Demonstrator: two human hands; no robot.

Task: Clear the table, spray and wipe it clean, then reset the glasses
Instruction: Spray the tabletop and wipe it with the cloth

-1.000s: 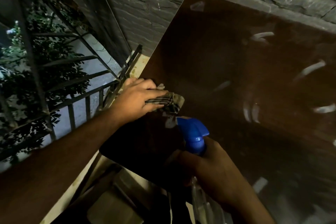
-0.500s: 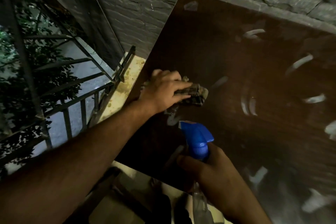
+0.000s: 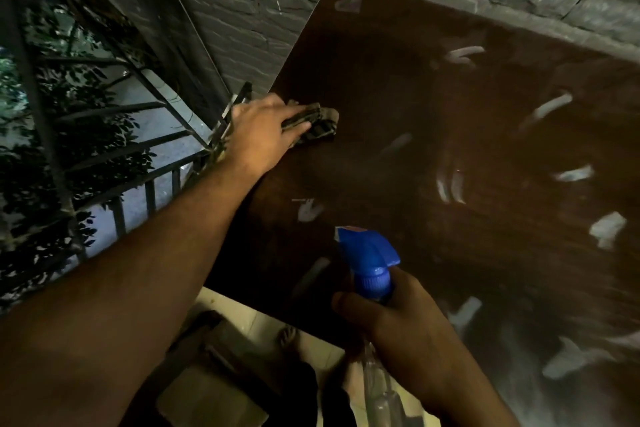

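Head view, from where I sit at the remote feed: the dark brown table (image 3: 398, 87) carries no glasses or dishes in the part I can see, so I judge the clearing done and the spray-and-wipe stage under way — pale wet smears (image 3: 545, 109) are scattered across the top, most of them to the right, unwiped. Resetting the glasses is not yet begun; none appear anywhere in frame. The left hand (image 3: 263, 133) reaches out on a long forearm to the table's left edge, palm down, fingers and thumb curled round a bunched checked cloth (image 3: 320, 123) pressed to the surface. The right hand (image 3: 391, 319) is low and near, by the table's near edge, wrapped round the neck of a clear spray bottle (image 3: 369, 260), its blue nozzle pointing left across the wood — whether a finger sits on the trigger I cannot tell
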